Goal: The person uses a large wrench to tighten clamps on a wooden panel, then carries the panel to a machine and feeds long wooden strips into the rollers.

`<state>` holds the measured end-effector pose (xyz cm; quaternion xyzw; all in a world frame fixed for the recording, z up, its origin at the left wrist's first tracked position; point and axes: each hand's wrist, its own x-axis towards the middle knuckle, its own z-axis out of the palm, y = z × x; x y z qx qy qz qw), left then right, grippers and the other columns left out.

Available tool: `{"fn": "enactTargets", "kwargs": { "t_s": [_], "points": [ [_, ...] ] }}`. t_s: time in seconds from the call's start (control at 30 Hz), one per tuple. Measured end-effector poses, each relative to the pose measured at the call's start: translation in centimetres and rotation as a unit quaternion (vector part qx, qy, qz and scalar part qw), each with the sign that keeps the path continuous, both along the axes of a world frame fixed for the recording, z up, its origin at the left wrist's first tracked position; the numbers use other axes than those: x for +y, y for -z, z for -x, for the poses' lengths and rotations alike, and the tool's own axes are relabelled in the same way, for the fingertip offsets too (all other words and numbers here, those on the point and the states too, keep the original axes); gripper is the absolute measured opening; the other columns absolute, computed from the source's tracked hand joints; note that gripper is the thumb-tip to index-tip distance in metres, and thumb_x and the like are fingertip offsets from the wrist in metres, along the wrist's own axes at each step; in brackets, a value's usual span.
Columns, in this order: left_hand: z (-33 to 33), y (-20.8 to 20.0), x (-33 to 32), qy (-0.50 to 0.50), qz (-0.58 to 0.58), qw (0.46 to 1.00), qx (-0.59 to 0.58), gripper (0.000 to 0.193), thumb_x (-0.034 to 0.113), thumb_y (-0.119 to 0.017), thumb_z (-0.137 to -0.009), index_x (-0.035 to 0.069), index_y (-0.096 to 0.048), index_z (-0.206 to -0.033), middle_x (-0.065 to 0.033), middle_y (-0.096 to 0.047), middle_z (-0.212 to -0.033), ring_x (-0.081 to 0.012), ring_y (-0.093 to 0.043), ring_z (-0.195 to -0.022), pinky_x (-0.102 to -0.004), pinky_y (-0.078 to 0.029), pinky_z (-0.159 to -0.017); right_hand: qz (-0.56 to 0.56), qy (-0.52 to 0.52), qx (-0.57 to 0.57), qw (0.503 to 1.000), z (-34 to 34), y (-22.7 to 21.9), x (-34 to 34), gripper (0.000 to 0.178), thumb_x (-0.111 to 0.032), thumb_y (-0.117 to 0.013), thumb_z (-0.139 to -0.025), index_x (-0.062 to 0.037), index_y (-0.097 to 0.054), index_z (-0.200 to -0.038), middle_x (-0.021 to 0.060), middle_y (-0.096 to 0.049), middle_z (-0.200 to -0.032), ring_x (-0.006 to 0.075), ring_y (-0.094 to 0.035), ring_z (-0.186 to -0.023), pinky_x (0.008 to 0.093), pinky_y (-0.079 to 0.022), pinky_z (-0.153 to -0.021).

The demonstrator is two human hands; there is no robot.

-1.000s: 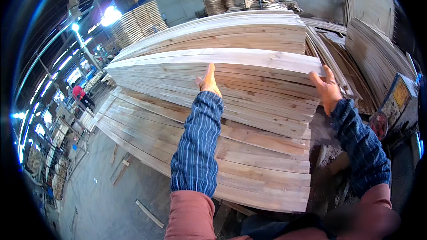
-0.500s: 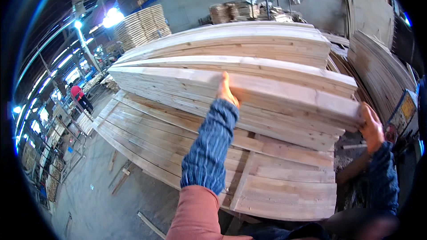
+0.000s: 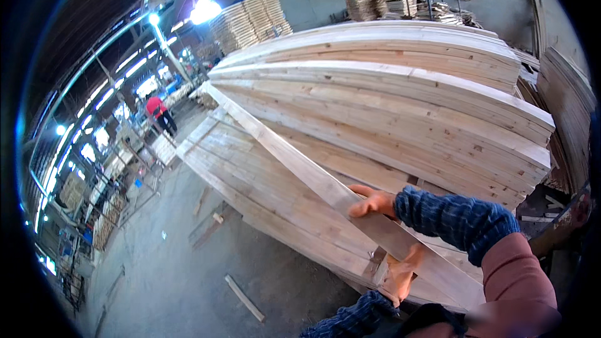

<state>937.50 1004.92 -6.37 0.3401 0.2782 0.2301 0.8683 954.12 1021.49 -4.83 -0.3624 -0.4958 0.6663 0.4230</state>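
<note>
A long, pale wooden board runs slantwise from the far left toward my body. My right hand reaches in from the right and is closed round the board's upper edge. Lower down, near the board's close end, my left hand grips it from the left side. The board's far end lies by the left end of a tall stack of boards. Beneath it is a low, wide layer of planks.
More stacked lumber stands behind, and dark boards lean at the right. A person in a red top stands far left. Loose wood strips, one being a stick, lie on the concrete floor. Bundled slats rise at the back.
The board has come off the top of the front stack and swung down toward me, now aslant over the low planks. Both hands moved with it and are closer together. The view has turned left.
</note>
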Motion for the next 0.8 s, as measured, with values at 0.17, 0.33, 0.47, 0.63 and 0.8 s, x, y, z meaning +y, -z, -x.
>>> {"fn": "enactTargets", "kwargs": {
  "t_s": [0.17,0.33,0.47,0.63,0.8],
  "points": [
    [4.4,3.5,-0.3,0.228,-0.023,0.971,0.072,0.080,0.041,-0.077,-0.092,0.008,-0.037,-0.153,-0.0127,-0.054,-0.142,-0.0245,-0.059,-0.124,-0.0397,-0.055,-0.096,0.028,0.064,-0.292,0.954,3.7,0.4,-8.8,0.112,-0.044,-0.086,-0.070,-0.0083,-0.031,-0.160,0.0224,-0.052,-0.148,0.0334,-0.052,-0.136,0.0411,-0.040,-0.114],
    [10.1,2.2,8.3,0.292,-0.422,0.833,0.205,0.066,0.039,-0.079,-0.089,0.009,-0.056,-0.142,-0.0129,-0.068,-0.121,-0.0191,-0.068,-0.103,-0.0324,-0.058,-0.084,0.070,0.055,-0.453,0.887,2.6,0.7,-19.6,0.112,-0.049,-0.082,-0.072,-0.0177,-0.024,-0.163,0.0261,-0.046,-0.151,0.0382,-0.049,-0.138,0.0469,-0.042,-0.114],
    [10.9,-2.2,20.8,0.099,-0.834,0.435,0.324,0.082,0.051,-0.077,-0.080,0.016,-0.050,-0.149,-0.0158,-0.046,-0.154,-0.0366,-0.047,-0.136,-0.0533,-0.041,-0.112,0.196,0.003,-0.569,0.799,1.4,-1.8,-28.7,0.110,-0.046,-0.082,-0.072,-0.0249,-0.023,-0.163,0.0251,-0.045,-0.150,0.0446,-0.050,-0.134,0.0511,-0.042,-0.113],
    [8.3,0.0,31.5,0.376,-0.817,0.252,0.358,0.088,0.049,-0.069,-0.088,0.028,-0.028,-0.162,-0.0107,-0.034,-0.165,-0.0262,-0.031,-0.152,-0.0480,-0.014,-0.127,0.006,0.143,-0.714,0.685,0.0,0.4,-42.0,0.093,-0.034,-0.084,-0.070,-0.0263,-0.042,-0.153,0.0225,-0.063,-0.121,0.0419,-0.064,-0.110,0.0508,-0.052,-0.096],
    [8.3,3.4,30.6,0.386,-0.846,0.289,0.230,0.107,0.050,-0.093,-0.057,0.015,-0.049,-0.148,-0.0124,-0.062,-0.131,-0.0330,-0.057,-0.123,-0.0481,-0.040,-0.111,-0.023,0.180,-0.703,0.688,-1.9,3.6,-47.8,0.098,-0.025,-0.079,-0.074,-0.0340,-0.032,-0.158,0.0226,-0.063,-0.124,0.0399,-0.068,-0.105,0.0509,-0.055,-0.090]
  ]
}}
